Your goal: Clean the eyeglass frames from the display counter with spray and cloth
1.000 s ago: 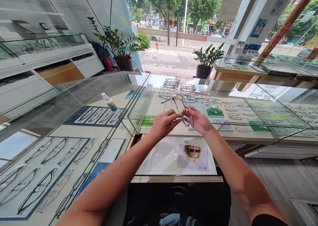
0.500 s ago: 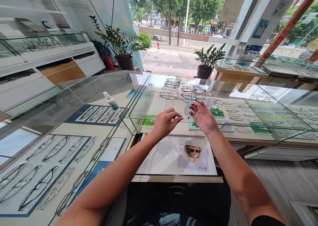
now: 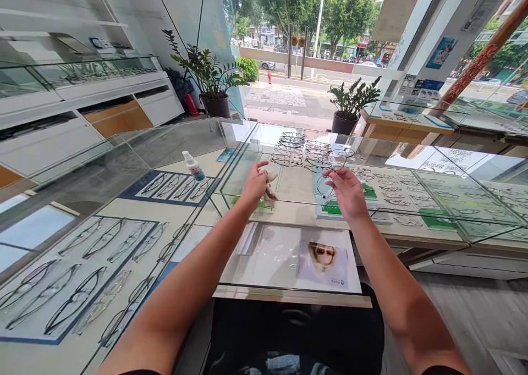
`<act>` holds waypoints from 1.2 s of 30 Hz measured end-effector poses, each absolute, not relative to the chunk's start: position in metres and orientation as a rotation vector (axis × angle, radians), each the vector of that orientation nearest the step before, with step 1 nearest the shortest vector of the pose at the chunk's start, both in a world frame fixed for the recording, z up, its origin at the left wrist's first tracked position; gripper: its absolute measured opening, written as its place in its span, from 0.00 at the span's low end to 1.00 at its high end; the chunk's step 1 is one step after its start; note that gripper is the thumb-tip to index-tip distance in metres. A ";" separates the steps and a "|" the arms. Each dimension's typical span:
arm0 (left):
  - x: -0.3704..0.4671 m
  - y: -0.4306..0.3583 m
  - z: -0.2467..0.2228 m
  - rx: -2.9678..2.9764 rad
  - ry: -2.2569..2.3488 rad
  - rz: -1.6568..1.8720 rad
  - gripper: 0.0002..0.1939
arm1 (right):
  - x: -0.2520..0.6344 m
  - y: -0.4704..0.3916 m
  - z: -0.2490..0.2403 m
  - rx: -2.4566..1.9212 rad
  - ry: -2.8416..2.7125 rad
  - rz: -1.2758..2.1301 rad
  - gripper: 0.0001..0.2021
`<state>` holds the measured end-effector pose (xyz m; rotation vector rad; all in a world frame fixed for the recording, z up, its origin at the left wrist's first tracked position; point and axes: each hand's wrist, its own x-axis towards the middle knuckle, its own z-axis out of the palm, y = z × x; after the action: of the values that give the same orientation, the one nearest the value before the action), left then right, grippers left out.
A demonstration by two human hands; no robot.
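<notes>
Bare left hand [image 3: 256, 189] and bare right hand [image 3: 350, 191] are raised, well apart, above a long clear glass display counter [image 3: 289, 197]. At the far left, a large white tray with a blue edge [image 3: 37, 340] shows several pairs of eyeglasses through the glass. To its right and farther off, a smaller dark blue tray [image 3: 138, 189] carries a short row of frames, and near it a small white plastic spray bottle with a teal label [image 3: 194, 169] stands on the counter. Next comes the left hand, its index finger stretched forward and its other fingers closed on a crumpled beige cloth [image 3: 270, 186], which hangs just beside them. Beyond the cloth, slightly to the right, lie close rows of thin dark spectacle frames [image 3: 289, 148]; whether they rest on or under the glass cannot be told. Nearer the person, a pale lilac printed leaflet [image 3: 330, 270] lies flat. Farther right, thumb and fingertips of the right hand clamp thin round dark-rimmed eyeglasses [image 3: 325, 186], held tilted so that one lens hangs below the grip and the other rises beyond it. Right of that hand, a bright green rectangular card [image 3: 368, 191] and more eyeglasses [image 3: 390, 191] are laid out.
</notes>
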<state>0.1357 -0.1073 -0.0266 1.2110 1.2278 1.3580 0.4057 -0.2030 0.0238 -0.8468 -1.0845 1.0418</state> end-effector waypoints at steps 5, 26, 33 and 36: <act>0.121 -0.086 -0.035 1.129 1.319 1.408 0.30 | 0.403 -0.202 0.018 -0.874 -1.140 1.014 0.17; 0.024 -0.085 -0.017 0.966 2.245 1.827 0.34 | 0.404 -0.198 -0.005 -0.948 -1.324 0.658 0.13; 0.007 -0.071 -0.022 0.948 2.097 1.695 0.09 | 0.401 -0.197 -0.003 -0.959 -1.296 0.639 0.16; 0.025 -0.074 -0.013 1.045 1.911 1.798 0.08 | 0.400 -0.197 -0.002 -0.953 -1.295 0.651 0.17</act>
<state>0.0245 -0.0739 -0.0132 1.0445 1.9113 1.7976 0.3998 -0.1973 -0.0019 -0.9527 -1.2953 0.6511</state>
